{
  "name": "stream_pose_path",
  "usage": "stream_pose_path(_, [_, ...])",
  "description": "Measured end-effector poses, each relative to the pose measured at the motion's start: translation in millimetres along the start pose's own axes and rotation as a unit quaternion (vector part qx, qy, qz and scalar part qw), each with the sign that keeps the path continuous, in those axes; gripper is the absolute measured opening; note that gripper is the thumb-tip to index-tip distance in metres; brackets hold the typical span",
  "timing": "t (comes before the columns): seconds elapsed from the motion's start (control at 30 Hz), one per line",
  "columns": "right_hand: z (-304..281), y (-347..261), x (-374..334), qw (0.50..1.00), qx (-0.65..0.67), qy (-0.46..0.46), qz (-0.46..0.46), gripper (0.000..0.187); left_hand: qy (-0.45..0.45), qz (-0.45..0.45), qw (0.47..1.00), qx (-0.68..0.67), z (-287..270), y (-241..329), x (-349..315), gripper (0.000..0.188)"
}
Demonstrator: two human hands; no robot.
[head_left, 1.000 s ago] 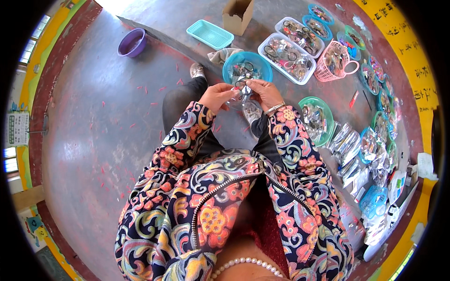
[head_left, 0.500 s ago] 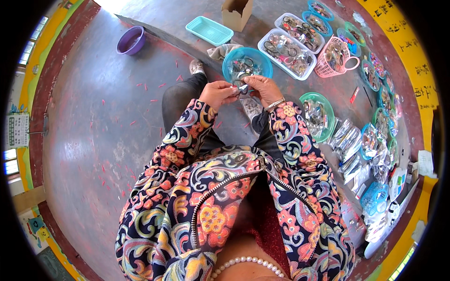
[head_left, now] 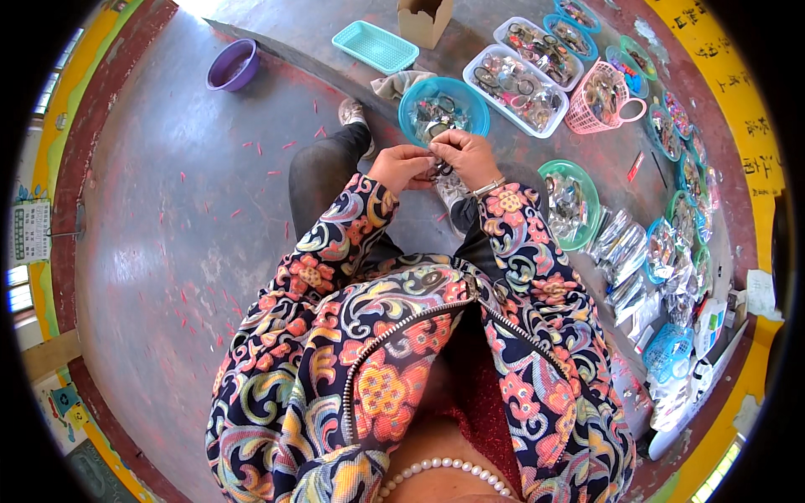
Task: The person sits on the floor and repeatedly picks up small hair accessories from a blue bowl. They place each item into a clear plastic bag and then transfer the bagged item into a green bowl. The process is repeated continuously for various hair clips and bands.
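Both hands have barely shifted, the left hand (head_left: 404, 166) and right hand (head_left: 466, 156) still meeting with fingers pinched shut on a small dark metal piece (head_left: 439, 170) between them, just short of the blue bowl (head_left: 417, 95), the green bowl (head_left: 549, 174) off right.

An open brown cardboard box (head_left: 425, 18) stands at top; shiny silver packets (head_left: 622, 251) lie right; a white-green sign (head_left: 30, 232) hangs far left.
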State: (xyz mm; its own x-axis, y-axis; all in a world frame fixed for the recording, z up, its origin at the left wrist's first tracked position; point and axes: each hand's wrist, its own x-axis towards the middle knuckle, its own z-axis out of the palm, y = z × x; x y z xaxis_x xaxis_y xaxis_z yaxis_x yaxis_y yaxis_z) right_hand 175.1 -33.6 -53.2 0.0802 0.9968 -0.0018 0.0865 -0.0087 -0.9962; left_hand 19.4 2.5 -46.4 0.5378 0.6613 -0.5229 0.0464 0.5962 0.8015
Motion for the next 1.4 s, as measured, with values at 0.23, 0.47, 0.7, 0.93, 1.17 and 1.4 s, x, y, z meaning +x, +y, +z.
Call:
stream_pose_path(0.23, [5.2, 3.2, -6.0, 1.0, -0.008, -0.022, -0.004, 0.01, 0.003, 0.007, 0.999, 0.042, -5.2, -5.1, 0.8, 0.017])
stream_pose_path(0.47, [3.6, 11.9, -4.7, 0.999, 0.003, -0.049, 0.016, 0.011, -0.011, -0.022, 0.984, 0.174, -8.8, -1.9, -0.8, 0.018])
stream_pose_path(0.7, [-2.3, 0.9, -4.9, 0.998, 0.003, -0.052, 0.022, 0.011, -0.04, -0.043, 0.989, 0.136, -1.6, 3.1, -2.8, 0.02])
stream_pose_path(0.93, [-5.6, 10.1, -3.5, 0.999, -0.026, -0.018, -0.009, 0.012, -0.031, -0.054, 0.985, 0.161, -2.7, 3.4, 0.1, 0.02])
stream_pose_path(1.17, [-5.4, 3.8, -3.7, 0.998, -0.017, -0.046, 0.024, 0.012, -0.087, -0.057, 0.986, 0.127, -5.7, 4.1, -2.2, 0.022])
stream_pose_path(1.4, [-5.4, 15.1, 1.7, 0.989, 0.126, -0.021, 0.07, 0.018, -0.051, -0.043, 0.991, 0.117, -10.2, -3.1, 9.0, 0.02])
